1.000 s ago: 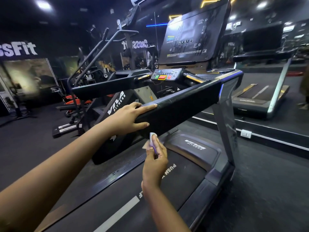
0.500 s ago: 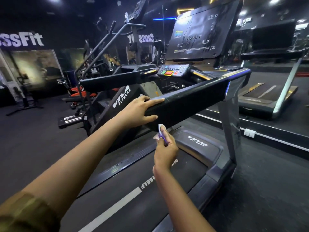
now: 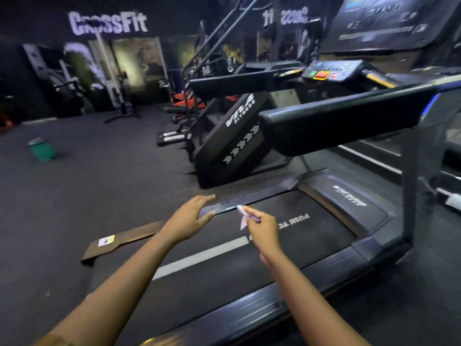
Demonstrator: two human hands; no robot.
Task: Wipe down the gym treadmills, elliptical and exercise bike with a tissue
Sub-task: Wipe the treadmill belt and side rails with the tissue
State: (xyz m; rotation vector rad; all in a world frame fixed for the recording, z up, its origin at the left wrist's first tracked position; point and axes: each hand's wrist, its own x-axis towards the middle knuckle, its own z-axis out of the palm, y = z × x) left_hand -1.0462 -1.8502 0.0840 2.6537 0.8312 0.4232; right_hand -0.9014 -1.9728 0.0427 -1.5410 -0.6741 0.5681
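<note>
A black treadmill fills the right half of the view, and its near handrail (image 3: 349,121) runs up to the right above the belt (image 3: 224,265). My right hand (image 3: 262,228) pinches a small white and lilac tissue (image 3: 242,216) over the belt. To its left, my left hand (image 3: 189,218) hovers in the air with the fingers straight and spread, holding nothing. Both hands are well below the handrail and touch no part of the machine. The console (image 3: 329,71) with red and green buttons sits at the upper right.
A second black machine (image 3: 232,138) marked with white lettering stands just left of the treadmill. Flat brown cardboard (image 3: 119,240) lies on the dark floor by the belt's left edge. A green bucket (image 3: 41,149) stands far left. Benches and racks line the back wall.
My left hand has let go of the handrail and dropped down over the belt. The right hand with the tissue has come down too. The view has swung left and down.
</note>
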